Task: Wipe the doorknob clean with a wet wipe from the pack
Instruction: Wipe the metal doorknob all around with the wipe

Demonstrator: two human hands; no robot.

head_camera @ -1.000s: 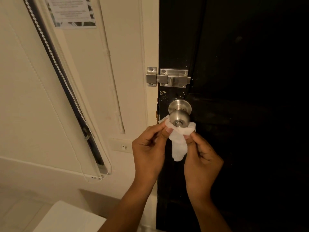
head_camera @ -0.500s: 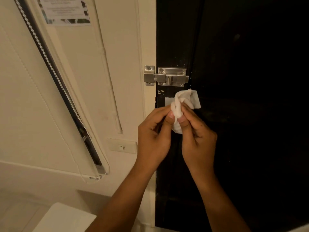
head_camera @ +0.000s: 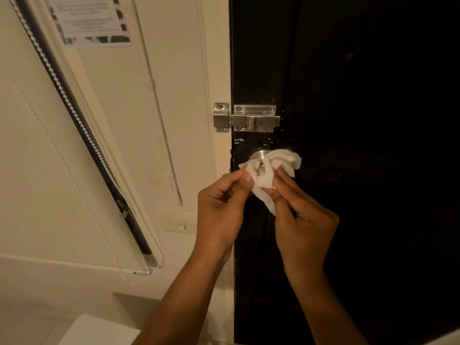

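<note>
Both hands were raised in front of a black door, working a white wet wipe around the metal doorknob. The wipe was bunched and draped over the knob, so that only a curved sliver of brushed metal showed at the upper left of the cloth, close to the door's left edge and just below the bolt. The left hand pinched the left part of the wipe between thumb and curled fingers, its thumbnail pressed against the cloth. The right hand gripped the lower right part of the wipe in the same way, fingers closed and thumb on the cloth, with a loose tail of wipe hanging down between the two hands. A crumpled fold of the wipe stuck out to the right of the knob, above the right hand's fingers. Above the knob, a steel slide bolt bridged the door and the cream door frame. Chipped paint showed on the door between the bolt and the knob. Left of the frame, on the cream wall, sat a light switch, and farther left a roller blind with a beaded cord ran diagonally down the wall. A printed notice was fixed at the upper left. A pale surface filled the near left corner.
</note>
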